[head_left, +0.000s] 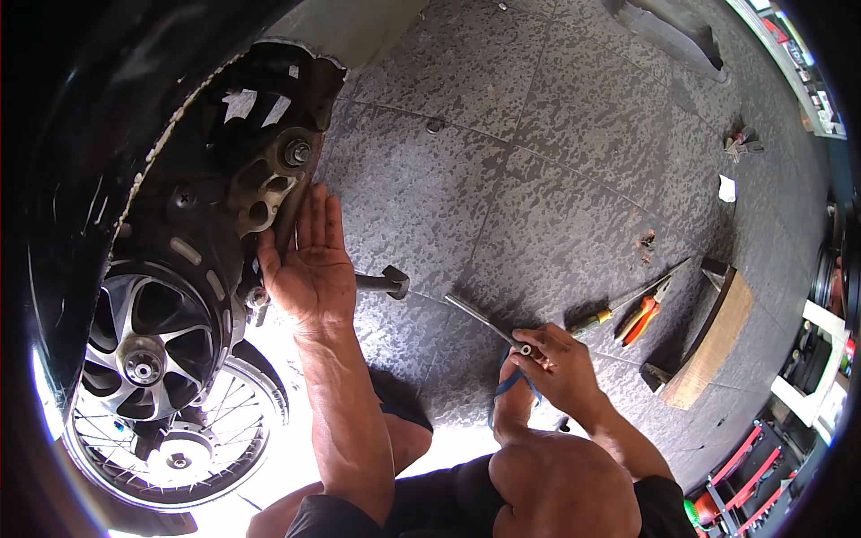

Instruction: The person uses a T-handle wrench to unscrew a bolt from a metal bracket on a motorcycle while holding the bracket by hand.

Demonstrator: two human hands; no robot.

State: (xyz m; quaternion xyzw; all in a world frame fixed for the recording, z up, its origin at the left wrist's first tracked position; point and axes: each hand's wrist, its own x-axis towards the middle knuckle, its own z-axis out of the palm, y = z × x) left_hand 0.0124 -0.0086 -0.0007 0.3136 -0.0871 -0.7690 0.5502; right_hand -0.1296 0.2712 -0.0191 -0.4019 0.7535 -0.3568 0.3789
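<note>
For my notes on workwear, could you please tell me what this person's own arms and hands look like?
The left hand and right hand are ungloved, with nothing visible on either wrist. Dark smudges mark the left fingers. Both forearms are uncovered; above them show a dark left sleeve and a dark right sleeve.

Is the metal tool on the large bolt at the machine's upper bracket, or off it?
Off it: the right hand holds the metal tool, and floor shows between its tip and the large bolt.
</note>
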